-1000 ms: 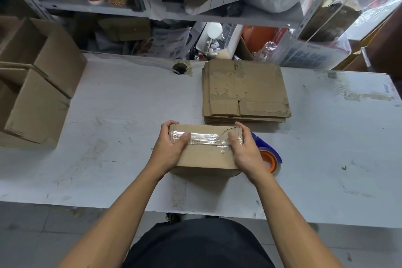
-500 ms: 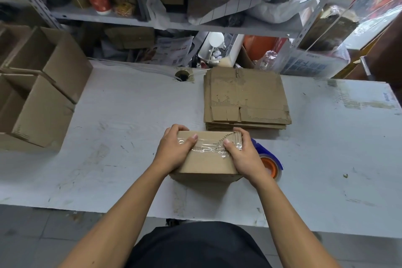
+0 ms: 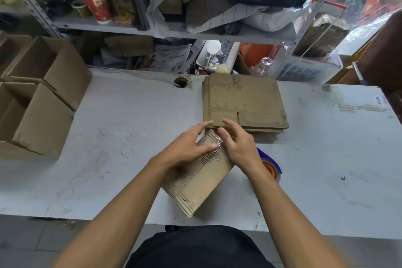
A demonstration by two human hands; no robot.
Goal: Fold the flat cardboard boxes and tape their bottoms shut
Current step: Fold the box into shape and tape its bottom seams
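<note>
A small folded cardboard box (image 3: 200, 183) lies turned at an angle near the table's front edge, with clear tape across its far end. My left hand (image 3: 187, 148) rests on the box's left part, thumb pressing on the tape. My right hand (image 3: 237, 143) grips the far right corner of the box with bent fingers. A stack of flat cardboard boxes (image 3: 243, 102) lies just beyond the hands. A blue and orange tape dispenser (image 3: 270, 165) sits to the right, partly hidden behind my right wrist.
Two folded open boxes (image 3: 37, 98) lie on their sides at the table's left end. The white table (image 3: 326, 159) has a cable hole (image 3: 181, 82) at the back. Cluttered metal shelves (image 3: 152, 30) stand behind it.
The box has turned from square-on to diagonal, its near end swung toward me. Both hands shifted from the sides of the tape strip to the far corner. The camera tilted a little.
</note>
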